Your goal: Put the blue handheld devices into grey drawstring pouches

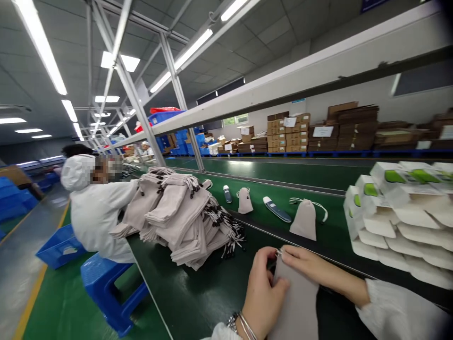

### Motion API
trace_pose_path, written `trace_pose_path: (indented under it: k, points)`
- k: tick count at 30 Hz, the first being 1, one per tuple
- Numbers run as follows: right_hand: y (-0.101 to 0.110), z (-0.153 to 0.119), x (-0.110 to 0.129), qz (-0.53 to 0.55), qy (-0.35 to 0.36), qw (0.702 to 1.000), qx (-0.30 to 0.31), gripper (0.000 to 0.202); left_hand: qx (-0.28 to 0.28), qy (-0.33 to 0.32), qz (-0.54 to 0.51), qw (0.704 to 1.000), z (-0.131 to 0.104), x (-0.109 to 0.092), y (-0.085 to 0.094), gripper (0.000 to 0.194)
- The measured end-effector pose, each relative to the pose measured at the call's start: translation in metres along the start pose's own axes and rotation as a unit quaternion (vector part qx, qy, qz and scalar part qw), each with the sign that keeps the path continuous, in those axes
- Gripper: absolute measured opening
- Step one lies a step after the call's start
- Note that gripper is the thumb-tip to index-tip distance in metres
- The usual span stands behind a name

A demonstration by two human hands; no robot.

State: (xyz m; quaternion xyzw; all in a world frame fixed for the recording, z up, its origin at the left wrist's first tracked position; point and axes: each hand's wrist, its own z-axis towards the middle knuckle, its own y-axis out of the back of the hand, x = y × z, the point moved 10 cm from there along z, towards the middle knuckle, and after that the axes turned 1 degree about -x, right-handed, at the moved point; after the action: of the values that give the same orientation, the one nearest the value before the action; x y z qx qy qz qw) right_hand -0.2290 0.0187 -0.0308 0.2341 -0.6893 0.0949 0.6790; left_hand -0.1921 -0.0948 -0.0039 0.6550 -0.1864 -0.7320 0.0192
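A grey fabric pouch (295, 302) lies in front of me at the lower right, its top end between my two hands. My left hand (264, 288), with bracelets at the wrist, is closed on the pouch's top left edge. The fingers of my right hand (306, 264) pinch the same top end from the right. A small metallic-looking bit shows between the fingertips. Beyond my hands, on the green belt, lie a closed grey pouch (305, 221) with a white cord, a dark blue and white device (277, 209), a smaller pouch (245, 201) and another device (227, 194).
A big pile of grey pouches (184, 212) with dark cord ends covers the table's left part. White boxes (399, 217) are stacked at the right. A person in white (95, 208) sits at the left, near a blue stool (106, 283) and a blue bin (62, 248).
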Motion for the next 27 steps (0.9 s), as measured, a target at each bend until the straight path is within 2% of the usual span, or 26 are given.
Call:
trace_pose_path:
  k: [4,7,11,16,21,27]
  points:
    - [0.010,0.001,0.020,-0.032,0.103,0.993,-0.053,0.025,0.032,0.047,0.017,0.998,0.001,0.012,-0.006,0.077]
    - [0.017,-0.001,0.021,-0.093,0.121,0.985,-0.080,0.010,0.053,0.041,0.063,0.996,0.000,0.014,-0.013,0.084]
    - [0.022,-0.002,0.015,-0.159,0.115,0.977,-0.089,0.019,0.074,0.016,0.148,0.986,-0.002,0.008,-0.020,0.083]
    - [0.020,-0.002,0.012,-0.200,0.118,0.969,-0.087,0.027,0.055,0.018,0.275,0.960,-0.001,0.003,-0.015,0.082]
    - [0.015,-0.004,0.012,-0.231,0.133,0.960,-0.082,0.030,0.027,-0.034,0.285,0.957,0.002,-0.001,-0.011,0.075]
    - [0.015,-0.003,0.009,-0.253,0.132,0.955,-0.084,0.030,0.042,-0.044,0.277,0.959,0.003,0.004,-0.013,0.075]
